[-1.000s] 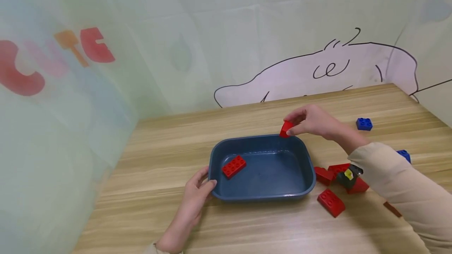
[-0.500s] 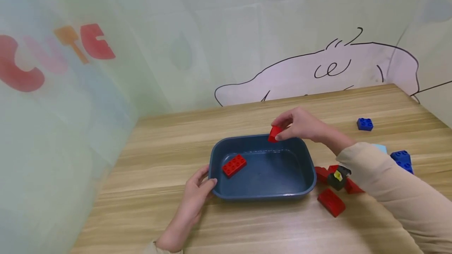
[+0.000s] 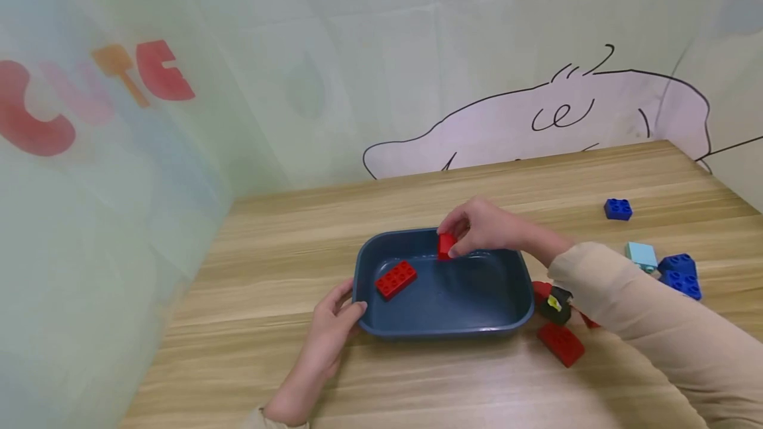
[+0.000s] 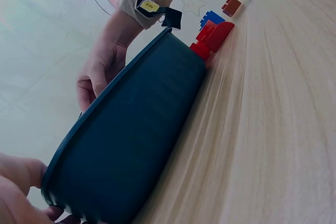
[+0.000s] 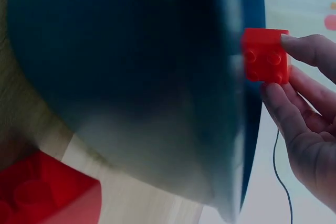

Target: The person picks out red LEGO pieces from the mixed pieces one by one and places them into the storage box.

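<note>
A dark blue rectangular tub [image 3: 441, 334] stands on the wooden table. At its left end, my left hand [image 3: 335, 326] grips the rim, thumb over the edge and fingers outside; the left wrist view shows the same grip. Inside the tub, toward its left, lies a red toy brick [image 3: 396, 280] with studs up. My right hand [image 3: 485, 225] reaches over the far rim and pinches a small red toy brick [image 5: 266, 56] between thumb and fingers. In the head view this brick hangs within the tub near the back wall, above the floor.
Several red bricks [image 3: 561, 343] lie right of the tub, partly hidden by the right sleeve and wrist camera. Farther right are blue bricks [image 3: 680, 277] and a light blue brick [image 3: 641, 255]; another blue brick [image 3: 618, 209] sits farther back. A printed cloth hangs behind the table.
My right hand has moved left and down, carrying the small red brick from above the back right corner to inside the tub. My left hand has kept its grip.
</note>
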Action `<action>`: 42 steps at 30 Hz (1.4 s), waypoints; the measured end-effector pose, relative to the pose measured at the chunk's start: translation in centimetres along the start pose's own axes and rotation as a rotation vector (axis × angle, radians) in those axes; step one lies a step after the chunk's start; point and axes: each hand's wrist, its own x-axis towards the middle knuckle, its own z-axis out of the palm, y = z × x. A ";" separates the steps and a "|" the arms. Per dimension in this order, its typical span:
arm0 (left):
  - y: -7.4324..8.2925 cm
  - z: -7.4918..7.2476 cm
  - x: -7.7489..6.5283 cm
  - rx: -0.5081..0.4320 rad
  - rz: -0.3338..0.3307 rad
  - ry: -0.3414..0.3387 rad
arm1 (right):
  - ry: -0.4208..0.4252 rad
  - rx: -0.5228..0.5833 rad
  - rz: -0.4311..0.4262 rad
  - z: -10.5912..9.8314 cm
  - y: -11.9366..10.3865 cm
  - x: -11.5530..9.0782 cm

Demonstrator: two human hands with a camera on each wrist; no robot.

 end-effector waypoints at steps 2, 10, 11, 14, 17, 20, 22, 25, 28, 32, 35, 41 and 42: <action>0.0 0.0 0.0 -0.001 0.003 0.000 | -0.046 -0.015 0.002 0.3 -0.1 0.2; -0.1 0.1 0.0 -0.004 0.020 -0.003 | -0.152 -0.112 -0.036 1.6 0.1 0.7; -0.1 0.1 0.0 -0.004 0.019 -0.002 | -0.157 -0.123 -0.041 1.7 0.2 0.8; -0.1 0.0 0.0 -0.001 0.019 -0.005 | -0.161 -0.148 -0.053 2.2 0.6 0.9; 0.0 0.0 0.0 -0.001 0.007 -0.008 | -0.148 -0.162 -0.065 2.6 0.9 1.1; -0.1 0.0 -0.1 0.000 0.002 -0.012 | -0.132 -0.167 -0.057 2.9 1.0 1.2; -0.1 0.0 -0.1 -0.002 0.002 -0.011 | -0.121 -0.164 -0.040 3.0 0.9 1.2; 0.0 0.0 -0.1 0.001 0.002 -0.009 | -0.109 -0.162 -0.033 3.0 1.0 1.3; 0.0 0.0 -0.1 0.006 -0.001 -0.008 | -0.102 -0.155 -0.028 3.1 1.0 1.4; 0.0 0.0 0.0 0.005 0.003 -0.009 | -0.099 -0.146 -0.025 3.2 1.0 1.4; 0.0 0.0 0.0 -0.002 0.009 -0.008 | -0.100 -0.146 -0.029 3.3 1.1 1.4; 0.0 0.1 0.0 -0.004 0.012 -0.005 | -0.099 -0.148 -0.023 3.0 1.0 1.1; 0.0 0.1 0.0 -0.003 0.012 -0.005 | -0.099 -0.150 -0.024 2.9 1.1 1.0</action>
